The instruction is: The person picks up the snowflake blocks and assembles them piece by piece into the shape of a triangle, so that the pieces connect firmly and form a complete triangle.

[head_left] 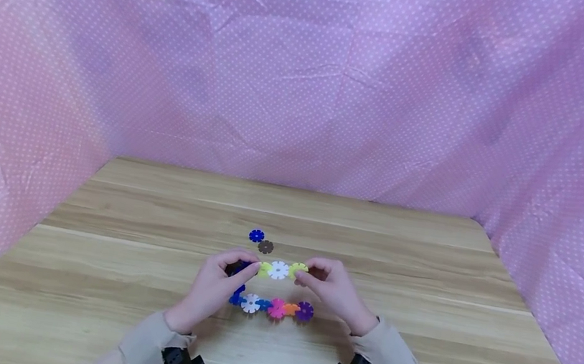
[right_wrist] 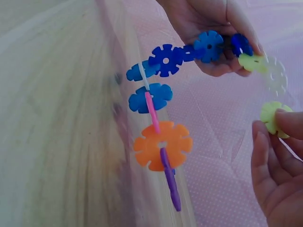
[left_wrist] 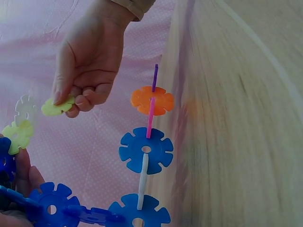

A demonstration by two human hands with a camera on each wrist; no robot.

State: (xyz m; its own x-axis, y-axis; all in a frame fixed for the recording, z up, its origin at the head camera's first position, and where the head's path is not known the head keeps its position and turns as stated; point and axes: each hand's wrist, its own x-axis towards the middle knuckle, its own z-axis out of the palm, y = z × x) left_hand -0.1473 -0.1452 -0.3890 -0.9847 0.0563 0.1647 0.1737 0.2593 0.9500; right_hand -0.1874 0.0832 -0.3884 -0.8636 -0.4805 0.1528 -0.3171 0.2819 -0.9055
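My left hand (head_left: 214,284) grips a chain of slotted flower-shaped plastic discs at its blue end, beside a yellow disc (right_wrist: 252,62). A white disc (head_left: 279,270) is fitted onto that yellow one and sticks out to the right. Between thumb and fingers, my right hand (head_left: 338,289) pinches another yellow disc (left_wrist: 54,108), its edge close to the white disc. The chain bends round through several blue discs (right_wrist: 165,60) into a nearer row. Along that row come a white disc (head_left: 250,303), a blue one, a pink disc (head_left: 277,308), an orange disc (right_wrist: 163,135) and a purple disc (head_left: 305,311).
Beyond the hands, a loose blue disc (head_left: 257,236) and a brown disc (head_left: 266,247) lie on the wooden table (head_left: 402,242). Pink dotted cloth (head_left: 302,114) hangs round the table's back and sides. Each wrist wears a black camera.
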